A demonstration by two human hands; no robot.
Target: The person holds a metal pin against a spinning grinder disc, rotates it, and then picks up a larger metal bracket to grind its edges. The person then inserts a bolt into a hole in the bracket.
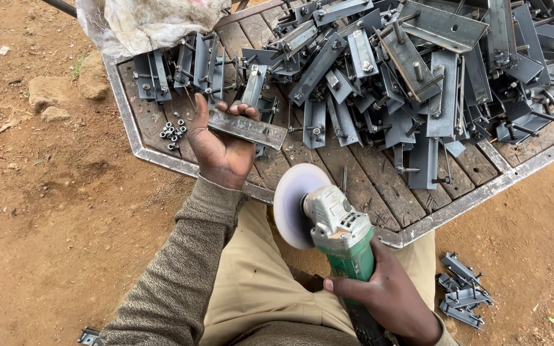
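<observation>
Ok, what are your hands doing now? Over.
Left hand grips a flat metal bar. Right hand holds the green grinder, disc clear of bar. Bracket pile crowds the table.

We log bare planks on the worktop (pixel 386 192) at lower centre, open to reach. Upper right: heaped steel brackets (pixel 418 70) block passage. Left: loose nuts (pixel 173 132). Upper left: a sack (pixel 149 22) overhangs. Dirt ground (pixel 46 211) at left lies open.

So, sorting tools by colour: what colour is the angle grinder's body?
Green, with a pale grey gear head, on the angle grinder; head view.
</observation>
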